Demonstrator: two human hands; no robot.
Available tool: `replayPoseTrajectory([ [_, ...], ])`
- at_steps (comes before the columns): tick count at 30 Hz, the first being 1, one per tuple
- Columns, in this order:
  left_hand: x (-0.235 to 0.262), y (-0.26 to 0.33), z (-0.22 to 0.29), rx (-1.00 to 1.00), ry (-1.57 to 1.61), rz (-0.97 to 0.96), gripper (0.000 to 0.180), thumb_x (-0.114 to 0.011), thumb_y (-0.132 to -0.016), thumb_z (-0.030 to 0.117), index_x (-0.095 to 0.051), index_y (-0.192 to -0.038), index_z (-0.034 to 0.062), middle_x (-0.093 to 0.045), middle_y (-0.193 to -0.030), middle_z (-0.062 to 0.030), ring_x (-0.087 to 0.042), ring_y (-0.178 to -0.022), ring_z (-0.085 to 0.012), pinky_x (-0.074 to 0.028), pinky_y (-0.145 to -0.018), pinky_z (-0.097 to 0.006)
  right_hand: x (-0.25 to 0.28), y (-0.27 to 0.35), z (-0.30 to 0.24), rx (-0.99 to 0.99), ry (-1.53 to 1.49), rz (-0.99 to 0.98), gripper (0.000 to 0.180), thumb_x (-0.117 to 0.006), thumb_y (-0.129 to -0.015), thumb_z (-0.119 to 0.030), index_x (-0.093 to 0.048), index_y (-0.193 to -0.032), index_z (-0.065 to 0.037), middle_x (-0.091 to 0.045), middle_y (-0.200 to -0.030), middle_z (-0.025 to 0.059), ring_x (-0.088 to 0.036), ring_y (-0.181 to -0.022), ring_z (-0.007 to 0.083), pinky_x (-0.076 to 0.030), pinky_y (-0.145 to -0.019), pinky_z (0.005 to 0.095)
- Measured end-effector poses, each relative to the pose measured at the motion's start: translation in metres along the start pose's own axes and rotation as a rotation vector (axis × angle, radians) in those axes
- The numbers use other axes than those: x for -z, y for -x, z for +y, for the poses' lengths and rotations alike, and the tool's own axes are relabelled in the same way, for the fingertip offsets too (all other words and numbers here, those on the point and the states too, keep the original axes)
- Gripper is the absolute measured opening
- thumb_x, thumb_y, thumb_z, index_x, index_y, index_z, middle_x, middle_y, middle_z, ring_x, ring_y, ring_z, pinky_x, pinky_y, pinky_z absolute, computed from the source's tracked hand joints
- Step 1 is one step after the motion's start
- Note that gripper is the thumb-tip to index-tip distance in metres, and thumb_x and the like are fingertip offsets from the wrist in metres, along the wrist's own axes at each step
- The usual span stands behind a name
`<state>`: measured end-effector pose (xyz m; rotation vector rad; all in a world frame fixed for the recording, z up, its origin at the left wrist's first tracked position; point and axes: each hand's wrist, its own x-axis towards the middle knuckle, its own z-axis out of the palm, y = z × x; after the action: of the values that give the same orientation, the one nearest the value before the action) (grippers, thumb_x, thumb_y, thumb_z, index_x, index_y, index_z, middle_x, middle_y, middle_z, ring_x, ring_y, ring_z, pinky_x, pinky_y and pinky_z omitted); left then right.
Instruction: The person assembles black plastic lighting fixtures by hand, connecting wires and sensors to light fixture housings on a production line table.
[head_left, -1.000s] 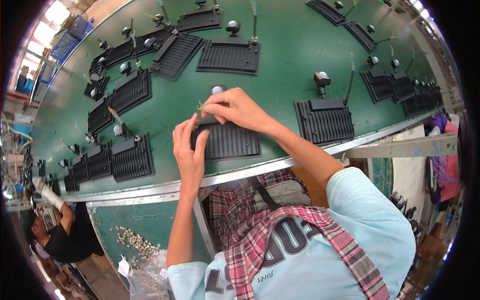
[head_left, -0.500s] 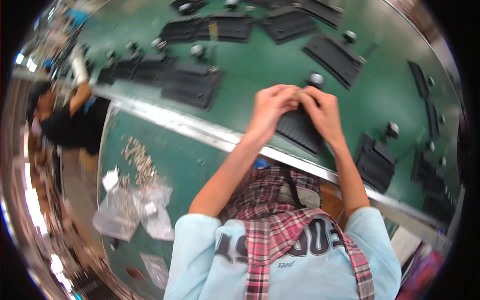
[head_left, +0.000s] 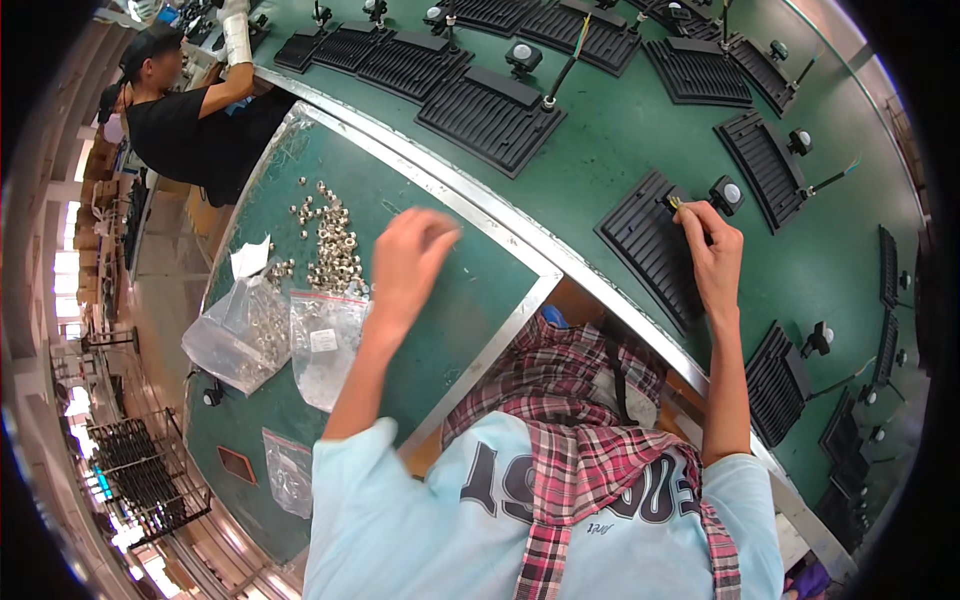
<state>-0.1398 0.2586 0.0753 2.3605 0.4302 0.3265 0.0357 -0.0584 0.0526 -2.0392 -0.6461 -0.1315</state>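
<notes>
My right hand (head_left: pixel 712 255) is closed in a pinch on a cable with yellowish bare wire ends (head_left: pixel 675 202). Below that hand lies a black finned lamp housing (head_left: pixel 645 235), with a black sensor head with a white lens (head_left: pixel 729 194) at its far right edge. My left hand (head_left: pixel 408 268) hangs over the side table, apart from the housing and smeared by motion. Its fingers look bent, but whether anything is between them I cannot see. Closest to it is a loose pile of small metal fittings (head_left: pixel 335 245).
More finned housings (head_left: pixel 492 118) with sensors and cables stand along the green bench (head_left: pixel 590 140). On the side table (head_left: pixel 420 360) lie clear plastic bags (head_left: pixel 325 345) and a flat reddish-brown rectangle (head_left: pixel 236 464). A metal edge (head_left: pixel 500 235) runs between the surfaces. A co-worker (head_left: pixel 190 125) stands far left.
My left hand has left the right hand's side and swung left over the side table. The right hand stays at the housing, now pinching the cable alone. The whole view has shifted.
</notes>
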Motion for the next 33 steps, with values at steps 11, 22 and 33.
replayPoseTrajectory([
  [11, 0.058, 0.072, -0.071, 0.061, -0.532, -0.056, 0.016, -0.076, -0.074, 0.016, -0.067, -0.085, 0.0093, -0.058, -0.08, -0.0054, -0.056, -0.083, -0.0249, -0.037, -0.078, -0.04, 0.004, 0.003, -0.001, -0.074, -0.087, -0.039, 0.014, -0.059, -0.094, -0.011, -0.065, -0.092, 0.002, -0.064, -0.071, 0.007, -0.051, -0.056, 0.0112, -0.039, -0.055, 0.0288],
  [22, 0.007, 0.009, -0.021, 0.254, 0.52, -0.014, 0.014, -0.069, -0.089, 0.006, -0.063, -0.101, 0.0006, -0.07, -0.089, -0.0083, -0.062, -0.075, -0.0155, -0.049, -0.074, -0.029, 0.006, 0.004, 0.003, 0.001, -0.074, -0.041, 0.014, -0.058, -0.094, -0.018, -0.066, -0.092, -0.006, -0.068, -0.076, 0.0114, -0.066, -0.067, 0.03, -0.048, -0.061, 0.0385],
  [33, -0.151, -0.062, 0.078, 0.036, 1.235, -0.44, 0.014, -0.065, -0.092, 0.001, -0.06, -0.105, -0.0011, -0.068, -0.094, -0.0102, -0.062, -0.082, -0.014, -0.053, -0.078, -0.028, 0.008, 0.005, 0.012, 0.037, -0.239, -0.105, 0.015, -0.06, -0.091, -0.015, -0.069, -0.094, -0.004, -0.07, -0.076, 0.0076, -0.063, -0.061, 0.0203, -0.047, -0.058, 0.0318],
])
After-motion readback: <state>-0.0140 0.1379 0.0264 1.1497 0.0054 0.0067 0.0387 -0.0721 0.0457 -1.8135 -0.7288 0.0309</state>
